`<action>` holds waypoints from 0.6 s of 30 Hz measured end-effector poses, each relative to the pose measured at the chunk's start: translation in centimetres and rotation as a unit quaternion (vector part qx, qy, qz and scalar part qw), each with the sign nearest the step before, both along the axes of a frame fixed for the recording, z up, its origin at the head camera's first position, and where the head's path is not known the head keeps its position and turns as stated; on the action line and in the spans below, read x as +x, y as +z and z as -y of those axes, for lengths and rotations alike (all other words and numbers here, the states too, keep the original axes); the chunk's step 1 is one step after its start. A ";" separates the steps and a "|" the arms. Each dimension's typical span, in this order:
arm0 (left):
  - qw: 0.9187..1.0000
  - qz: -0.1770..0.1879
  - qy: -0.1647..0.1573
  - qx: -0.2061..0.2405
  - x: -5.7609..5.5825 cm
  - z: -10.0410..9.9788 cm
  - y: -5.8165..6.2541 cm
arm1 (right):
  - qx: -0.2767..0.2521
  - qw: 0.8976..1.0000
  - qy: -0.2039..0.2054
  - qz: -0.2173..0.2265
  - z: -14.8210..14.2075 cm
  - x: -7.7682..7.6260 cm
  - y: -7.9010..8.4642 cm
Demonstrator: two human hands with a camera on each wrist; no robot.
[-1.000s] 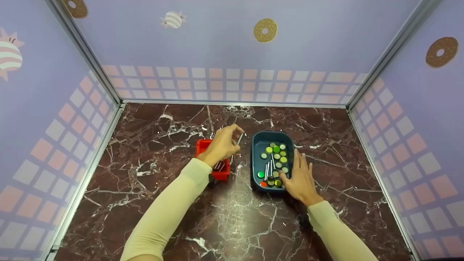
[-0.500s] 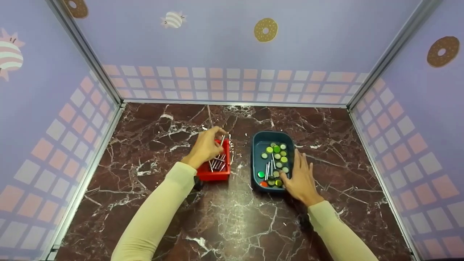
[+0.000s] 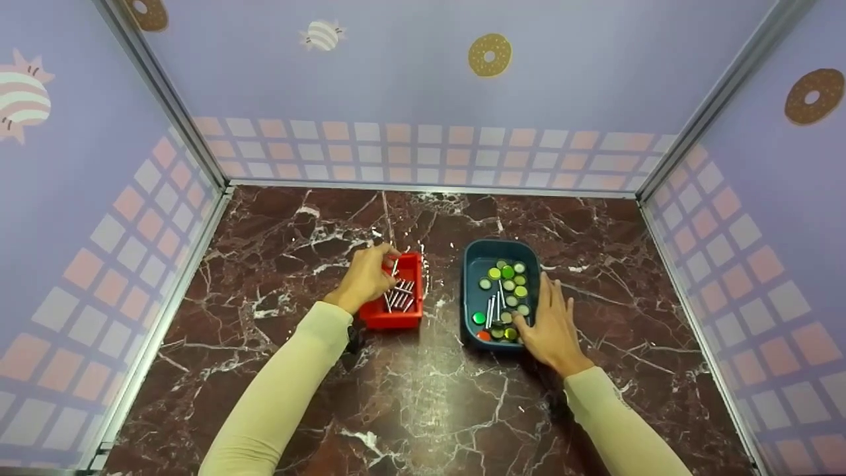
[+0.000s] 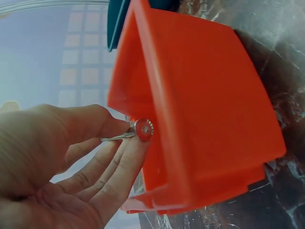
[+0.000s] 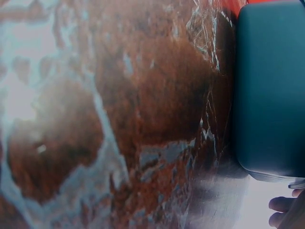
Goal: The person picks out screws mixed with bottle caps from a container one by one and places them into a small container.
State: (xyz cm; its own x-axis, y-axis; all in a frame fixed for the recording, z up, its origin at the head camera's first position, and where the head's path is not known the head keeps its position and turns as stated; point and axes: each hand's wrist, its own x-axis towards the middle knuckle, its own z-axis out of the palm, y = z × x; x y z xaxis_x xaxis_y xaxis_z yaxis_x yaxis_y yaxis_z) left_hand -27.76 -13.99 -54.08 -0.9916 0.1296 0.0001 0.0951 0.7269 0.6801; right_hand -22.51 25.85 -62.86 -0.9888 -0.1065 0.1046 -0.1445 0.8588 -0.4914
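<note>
In the head view my left hand [image 3: 365, 276] is over the left side of the red bin [image 3: 391, 322]. Its thumb and fingers pinch a slim silver bolt [image 4: 144, 130], whose round flat head faces the left wrist camera at the bin's rim. Several similar silver bolts [image 3: 400, 301] lie inside that bin. My right hand [image 3: 554, 330] rests against the right side of the dark teal bin [image 3: 470, 277], fingers straight and spread, thumb over the rim. Inside the teal bin are several bottle caps [image 3: 494, 272], green, yellow, silver and orange, and a few silver bolts [image 3: 490, 312].
Both bins stand on a dark red marbled tabletop [image 3: 429, 410], a hand's width apart. Lilac panels [image 3: 410, 66] with metal edge strips enclose the back and both sides.
My left hand, with the bolt, has moved left from between the bins to over the red bin and slightly down. My right hand stays at the teal bin.
</note>
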 end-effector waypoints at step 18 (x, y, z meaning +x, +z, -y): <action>0.999 0.001 -0.032 -0.022 -0.4 -0.4 -1.2 | 0.000 1.000 0.002 -0.002 0.0 -0.1 0.2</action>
State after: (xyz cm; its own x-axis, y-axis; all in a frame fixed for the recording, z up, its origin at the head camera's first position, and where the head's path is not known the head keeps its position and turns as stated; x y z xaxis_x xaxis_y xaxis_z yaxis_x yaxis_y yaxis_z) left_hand -28.14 -13.55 -55.30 -0.9813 0.1924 -0.0081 0.1415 0.7489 0.6473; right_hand -22.59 25.83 -62.70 -0.9879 -0.1108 0.1085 -0.1502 0.8587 -0.4901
